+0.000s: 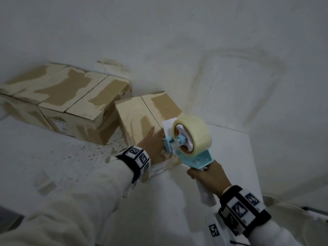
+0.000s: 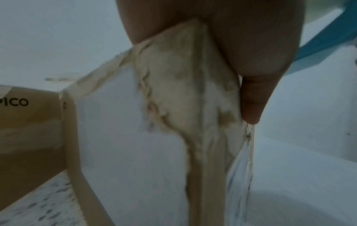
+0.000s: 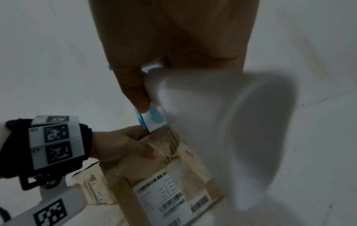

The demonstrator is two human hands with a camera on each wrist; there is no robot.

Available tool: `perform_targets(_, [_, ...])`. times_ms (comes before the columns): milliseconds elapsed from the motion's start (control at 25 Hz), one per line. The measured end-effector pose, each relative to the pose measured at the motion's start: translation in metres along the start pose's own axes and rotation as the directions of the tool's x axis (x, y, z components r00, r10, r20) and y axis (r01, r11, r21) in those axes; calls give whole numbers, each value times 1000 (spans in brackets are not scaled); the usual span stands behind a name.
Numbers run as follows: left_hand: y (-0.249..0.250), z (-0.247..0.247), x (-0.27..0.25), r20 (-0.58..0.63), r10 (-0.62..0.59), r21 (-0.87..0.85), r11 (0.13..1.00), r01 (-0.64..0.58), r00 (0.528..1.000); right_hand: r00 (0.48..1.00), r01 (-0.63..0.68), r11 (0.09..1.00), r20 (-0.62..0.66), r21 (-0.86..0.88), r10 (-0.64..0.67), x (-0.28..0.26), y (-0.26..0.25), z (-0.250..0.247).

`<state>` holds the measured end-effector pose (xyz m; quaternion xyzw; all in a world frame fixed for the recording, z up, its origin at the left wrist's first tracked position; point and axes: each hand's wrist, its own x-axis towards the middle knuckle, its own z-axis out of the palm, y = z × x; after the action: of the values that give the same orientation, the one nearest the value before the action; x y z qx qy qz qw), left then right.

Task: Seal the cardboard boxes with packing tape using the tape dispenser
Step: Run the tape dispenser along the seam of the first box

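Observation:
A small cardboard box [image 1: 140,116], patched with torn tape marks, sits in the middle of the head view, its labelled front face toward me [image 3: 173,183]. My left hand [image 1: 152,141] lies flat on the near part of its top, with the thumb [image 2: 251,99] down the side face. My right hand [image 1: 211,178] grips the white handle [image 3: 212,122] of the blue tape dispenser [image 1: 193,157]. The dispenser's head, carrying a clear tape roll [image 1: 192,134], rests at the box's near top edge, right beside my left fingers. The tape's contact point is hidden.
Two larger cardboard boxes [image 1: 62,96] stand side by side at the left against the white wall [image 1: 177,41]; one bears a printed logo [image 2: 17,102]. A speckled surface [image 1: 71,153] lies in front of them. A white board [image 1: 230,148] ends in an edge at the right.

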<state>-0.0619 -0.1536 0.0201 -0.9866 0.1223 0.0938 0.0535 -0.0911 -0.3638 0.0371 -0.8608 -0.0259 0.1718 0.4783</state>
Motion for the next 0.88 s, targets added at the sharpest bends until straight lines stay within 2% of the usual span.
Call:
perform_targets(120, [2,0,1,44,11,-23,1000,-10,999,999,-45,985,21,169,42,7,1,7])
perform_targets(280, [2,0,1,47,26,-11,1000,-25,999,1000,-10,989,-10,149,12,1,4,6])
perform_targets(400, [1,4,3,45,51,16,999,-52,998,996,-63,972,-41,227,75,-18,21,0])
perform_targets(600, [-6,9,5,72,40,-49,998,-37,997,987,-153,940,-9,306,163,-30,49,-4])
perform_targets(680, [-6,7,6,86,34,-155,988,-21,996,985,-164,941,-4,295,173,-25,51,-3])
perform_targets(760, [1,6,9,73,-35,-257,965,53,997,982,-178,941,-10,290,189,-22,53,1])
perform_targets(880, [18,8,16,47,-181,-207,960,187,982,976,-200,938,-21,283,215,-16,54,12])
